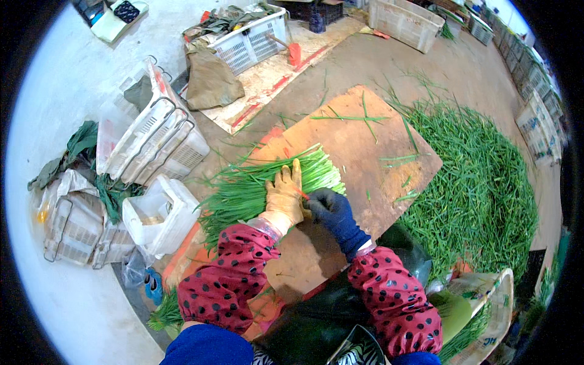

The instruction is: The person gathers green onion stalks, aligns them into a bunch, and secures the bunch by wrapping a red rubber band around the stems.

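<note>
A thick bundle of garlic chives (pixel 237 191) lies across a worn brown board (pixel 359 143), its pale cut ends to the right and green leaves to the left. My left hand (pixel 284 193), in a yellow-orange glove, grips the bundle from above near the pale ends, fingers laid over it. Beside the bundle's near side, my right hand (pixel 331 213), in a dark blue glove, is closed on a thin red tie (pixel 302 193). This tie runs to the edge of my left glove; how far it passes around the bundle is hidden.
Loose chives (pixel 471 182) are heaped on the floor to the right, and a few stray stalks (pixel 365 118) lie on the board. White crates (pixel 161 131) and a white bin (pixel 161 216) stand left. Near right is a cream basket (pixel 499 304); a crate (pixel 249 45) stands farther back.
</note>
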Available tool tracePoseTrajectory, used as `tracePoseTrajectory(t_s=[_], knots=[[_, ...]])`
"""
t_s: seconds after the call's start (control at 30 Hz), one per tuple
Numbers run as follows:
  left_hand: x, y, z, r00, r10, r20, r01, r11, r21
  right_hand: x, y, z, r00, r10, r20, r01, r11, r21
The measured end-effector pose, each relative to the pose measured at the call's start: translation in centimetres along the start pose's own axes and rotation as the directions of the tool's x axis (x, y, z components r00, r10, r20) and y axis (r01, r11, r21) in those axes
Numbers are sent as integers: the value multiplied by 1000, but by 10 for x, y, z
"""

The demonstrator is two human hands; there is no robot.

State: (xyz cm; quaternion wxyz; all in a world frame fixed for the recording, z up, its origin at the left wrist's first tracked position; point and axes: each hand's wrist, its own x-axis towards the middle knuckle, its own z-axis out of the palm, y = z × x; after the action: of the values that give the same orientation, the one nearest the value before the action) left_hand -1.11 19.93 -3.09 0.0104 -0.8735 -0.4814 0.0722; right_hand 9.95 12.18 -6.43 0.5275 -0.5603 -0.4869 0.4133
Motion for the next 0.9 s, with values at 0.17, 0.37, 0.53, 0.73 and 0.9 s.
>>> tracePoseTrajectory(t_s=[0.17,0.37,0.53,0.73,0.9], knots=[[9,-15,-2,983,118,140,-98,985,-144,27,-26,11,996,-75,-37,73,996,-60],[38,-78,-59,841,499,210,-324,774,-544,31,-13,13,986,141,-86,-126,979,163],[93,-106,-14,988,137,65,-59,745,-665,27,-25,21,982,187,-24,-162,901,402],[100,-74,44,956,-295,-8,248,820,-515,24,-20,16,985,155,-75,-135,967,216],[77,-56,47,968,-232,100,253,879,-404,15,-12,15,983,177,-50,-164,967,195]])
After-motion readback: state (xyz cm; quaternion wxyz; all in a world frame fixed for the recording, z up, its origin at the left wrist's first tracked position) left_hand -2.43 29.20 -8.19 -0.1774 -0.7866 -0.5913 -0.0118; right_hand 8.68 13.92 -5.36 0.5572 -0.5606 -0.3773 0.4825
